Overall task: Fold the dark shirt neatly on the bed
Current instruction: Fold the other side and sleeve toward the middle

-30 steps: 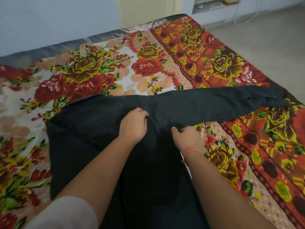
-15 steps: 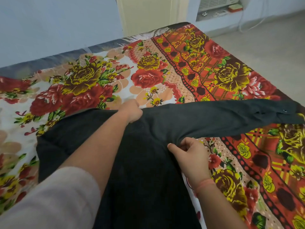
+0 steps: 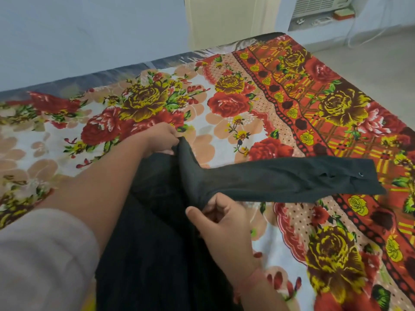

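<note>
The dark shirt (image 3: 157, 243) lies on the bed (image 3: 235, 135) under my arms, its body running toward the bottom edge. One long sleeve (image 3: 292, 178) stretches flat to the right, its cuff with a small button at the far end. My left hand (image 3: 160, 139) pinches the shirt's top edge at the shoulder and holds it raised off the sheet. My right hand (image 3: 221, 217) grips the fabric where the sleeve meets the body. My left forearm hides the shirt's left part.
The bed carries a floral sheet in red, yellow and cream. A pale wall (image 3: 89, 30) runs behind the bed's far edge. Bare floor (image 3: 370, 59) lies at the right, with an air cooler (image 3: 318, 5) and a cable beyond it.
My left hand slid up to the shirt's top edge, gripped it and lifted it. The shirt body has bunched narrower and the sleeve now lies lower. My right hand closed tighter on the fabric.
</note>
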